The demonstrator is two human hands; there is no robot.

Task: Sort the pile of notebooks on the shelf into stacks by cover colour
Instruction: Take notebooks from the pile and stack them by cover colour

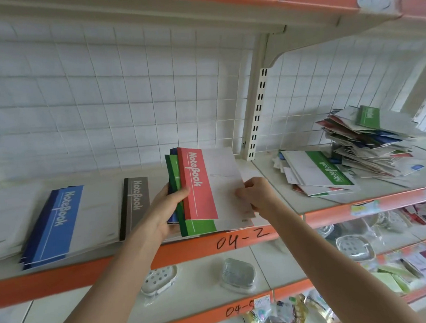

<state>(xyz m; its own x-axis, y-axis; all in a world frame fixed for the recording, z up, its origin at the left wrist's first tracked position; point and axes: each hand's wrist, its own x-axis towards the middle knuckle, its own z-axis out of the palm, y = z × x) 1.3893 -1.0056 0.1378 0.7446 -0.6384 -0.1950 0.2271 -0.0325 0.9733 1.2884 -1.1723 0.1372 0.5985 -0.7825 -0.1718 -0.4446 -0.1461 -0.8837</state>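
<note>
Notebooks in a small bundle (222, 185), held just above the front part of the shelf (194, 250), near the handwritten mark "04-2" (242, 238). Gripped from the left side by the left hand (171, 207), thumb curled over the covers, other fingers underneath. On top a red notebook (198, 186); below it green covers (200, 229), and dark blue edges at the far left. Long axis running away from the person toward the wire back wall (107, 105), tilted a little to the left, with the word "NoteBook" printed along this axis. Pinched at the right edge, on the white part, by the right hand (255, 193), fingers bent. Lying flat to the left on the same shelf: a blue stack (56, 224) and a grey stack (135, 206), long axes about parallel to the bundle. In the next bay to the right, the unsorted pile (367, 144), leaning and untidy, with a green notebook (329, 168) loose in front of it.
</note>
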